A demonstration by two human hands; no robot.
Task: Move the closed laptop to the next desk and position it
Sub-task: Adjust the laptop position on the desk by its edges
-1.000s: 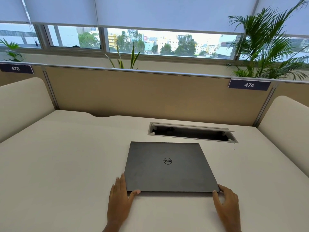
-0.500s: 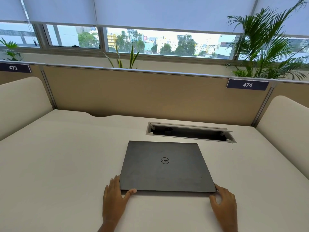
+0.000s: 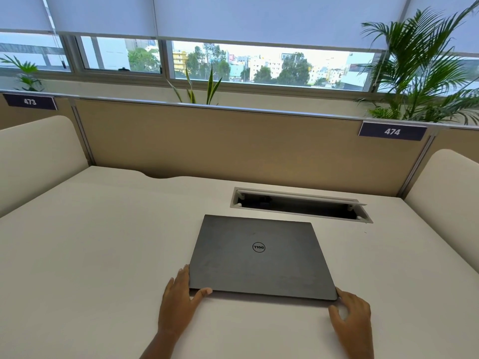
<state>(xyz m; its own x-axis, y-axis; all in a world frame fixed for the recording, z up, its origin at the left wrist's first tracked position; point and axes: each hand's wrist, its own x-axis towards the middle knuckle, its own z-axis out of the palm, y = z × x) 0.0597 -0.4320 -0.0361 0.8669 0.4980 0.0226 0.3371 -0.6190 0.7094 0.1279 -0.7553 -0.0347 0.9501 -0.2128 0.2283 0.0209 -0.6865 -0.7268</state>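
A closed dark grey laptop (image 3: 259,257) with a round logo on its lid lies on the cream desk (image 3: 103,255), just in front of the cable slot. My left hand (image 3: 178,304) is at its near left corner, fingers along the left edge and thumb against the front edge. My right hand (image 3: 352,317) is at the near right corner, fingers curled beside the edge. The laptop's near edge casts a shadow on the desk, as if slightly raised.
An open cable slot (image 3: 300,204) sits behind the laptop. A tan partition (image 3: 233,146) with labels 473 (image 3: 29,101) and 474 (image 3: 392,131) backs the desk. Cream side dividers (image 3: 33,156) stand left and right. Plants (image 3: 420,79) line the window sill.
Both hands stay at the laptop's near corners. The laptop and hands have shifted slightly left in the view, and the left hand has closed in more on the corner.
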